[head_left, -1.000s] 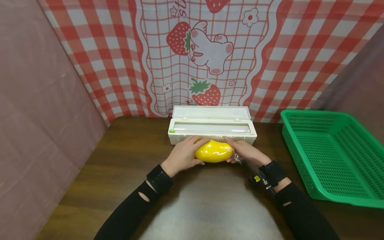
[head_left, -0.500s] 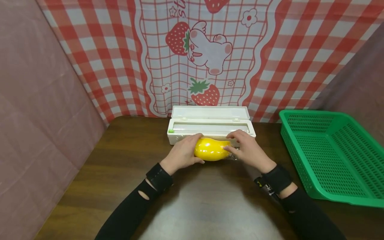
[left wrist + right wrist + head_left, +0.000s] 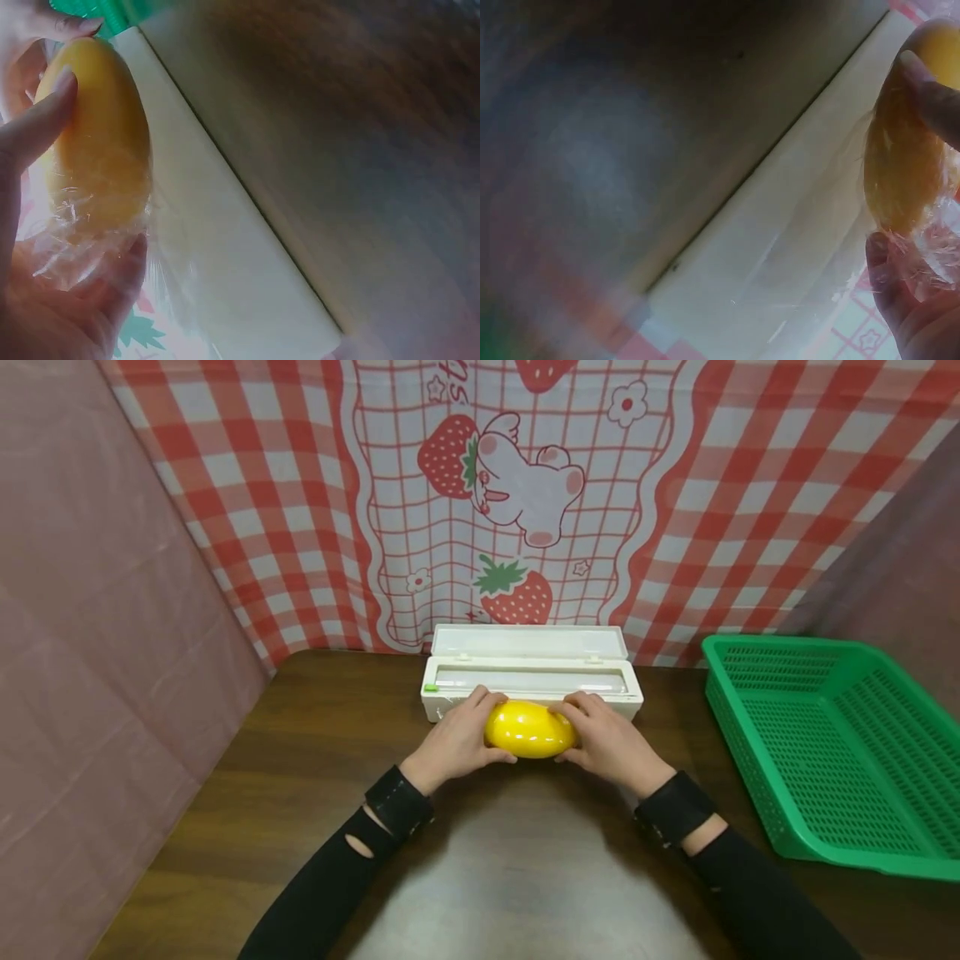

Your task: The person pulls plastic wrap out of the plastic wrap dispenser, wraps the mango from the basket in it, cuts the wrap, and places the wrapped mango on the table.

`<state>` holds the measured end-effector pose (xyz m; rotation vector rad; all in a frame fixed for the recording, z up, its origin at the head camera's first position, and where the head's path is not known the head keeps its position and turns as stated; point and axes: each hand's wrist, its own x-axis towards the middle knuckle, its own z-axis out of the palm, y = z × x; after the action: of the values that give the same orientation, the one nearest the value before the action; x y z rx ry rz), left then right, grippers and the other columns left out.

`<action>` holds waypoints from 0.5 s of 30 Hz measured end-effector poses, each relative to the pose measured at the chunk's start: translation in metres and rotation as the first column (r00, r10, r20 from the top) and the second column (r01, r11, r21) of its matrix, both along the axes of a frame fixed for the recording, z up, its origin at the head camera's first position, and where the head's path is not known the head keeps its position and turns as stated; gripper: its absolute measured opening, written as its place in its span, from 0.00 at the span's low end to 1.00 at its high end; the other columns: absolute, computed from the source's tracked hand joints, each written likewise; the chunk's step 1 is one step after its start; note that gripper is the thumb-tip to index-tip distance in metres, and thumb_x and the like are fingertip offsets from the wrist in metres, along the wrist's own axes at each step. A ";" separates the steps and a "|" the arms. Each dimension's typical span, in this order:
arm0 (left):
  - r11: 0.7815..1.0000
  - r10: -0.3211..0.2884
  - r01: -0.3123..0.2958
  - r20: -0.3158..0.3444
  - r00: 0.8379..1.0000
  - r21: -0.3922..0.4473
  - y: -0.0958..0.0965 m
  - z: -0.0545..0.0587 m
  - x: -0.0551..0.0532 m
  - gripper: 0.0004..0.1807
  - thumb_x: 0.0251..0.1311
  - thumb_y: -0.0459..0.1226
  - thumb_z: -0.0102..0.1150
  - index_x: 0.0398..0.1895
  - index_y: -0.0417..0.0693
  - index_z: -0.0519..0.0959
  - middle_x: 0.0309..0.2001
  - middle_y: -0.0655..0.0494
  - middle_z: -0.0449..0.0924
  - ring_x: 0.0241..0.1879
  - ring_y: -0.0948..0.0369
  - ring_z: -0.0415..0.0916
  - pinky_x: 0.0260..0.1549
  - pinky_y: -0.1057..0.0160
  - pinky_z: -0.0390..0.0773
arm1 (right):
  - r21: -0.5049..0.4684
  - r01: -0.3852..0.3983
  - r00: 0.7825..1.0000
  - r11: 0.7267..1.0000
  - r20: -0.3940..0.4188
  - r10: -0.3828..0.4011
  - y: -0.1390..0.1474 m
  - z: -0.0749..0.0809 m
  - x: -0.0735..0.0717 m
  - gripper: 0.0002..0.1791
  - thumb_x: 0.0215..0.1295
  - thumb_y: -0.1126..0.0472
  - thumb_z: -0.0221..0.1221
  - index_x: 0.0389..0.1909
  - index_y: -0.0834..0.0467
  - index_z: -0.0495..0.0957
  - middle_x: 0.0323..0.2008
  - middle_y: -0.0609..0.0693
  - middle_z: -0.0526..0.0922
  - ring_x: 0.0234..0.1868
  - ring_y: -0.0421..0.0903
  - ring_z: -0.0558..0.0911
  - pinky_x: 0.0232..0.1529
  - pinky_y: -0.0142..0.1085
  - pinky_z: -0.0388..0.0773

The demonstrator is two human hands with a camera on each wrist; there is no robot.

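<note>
A glossy yellow mango (image 3: 528, 729) is held up between both hands, just in front of a white cling film dispenser (image 3: 528, 662) with its lid raised. My left hand (image 3: 457, 739) grips the mango's left end, thumb along its near side. Around the right end curl the fingers of my right hand (image 3: 611, 743). Clear cling film (image 3: 71, 251) covers the mango and bunches at its ends in the wrist views. Sheer film also shows between the mango and the dispenser in the left wrist view.
A green plastic basket (image 3: 795, 852) stands on the right of the brown wooden table (image 3: 517, 868). Behind the dispenser hangs a red-and-white checked cloth (image 3: 292, 510). A pinkish curtain (image 3: 112, 652) borders the left side.
The right hand has let go of the twisted film end, opened, and then taken hold of the mango's right end. The mango has turned and risen slightly; the left hand keeps its grip.
</note>
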<state>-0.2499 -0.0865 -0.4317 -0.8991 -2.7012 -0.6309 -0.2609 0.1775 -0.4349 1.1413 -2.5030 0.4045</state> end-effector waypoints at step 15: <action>0.999 0.035 -0.035 -0.008 0.999 0.001 -0.006 0.003 -0.002 0.40 0.37 0.58 0.69 0.53 0.48 0.70 0.45 0.59 0.72 0.41 0.64 0.69 0.45 0.65 0.70 | -0.049 0.064 0.997 0.997 0.057 -0.061 -0.002 0.002 -0.003 0.37 0.34 0.46 0.73 0.48 0.54 0.72 0.43 0.46 0.74 0.44 0.44 0.67 0.46 0.38 0.69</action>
<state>-0.2515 -0.0924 -0.4288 -0.8502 -2.7032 -0.6203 -0.2642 0.1758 -0.4325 1.0435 -2.5533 0.4856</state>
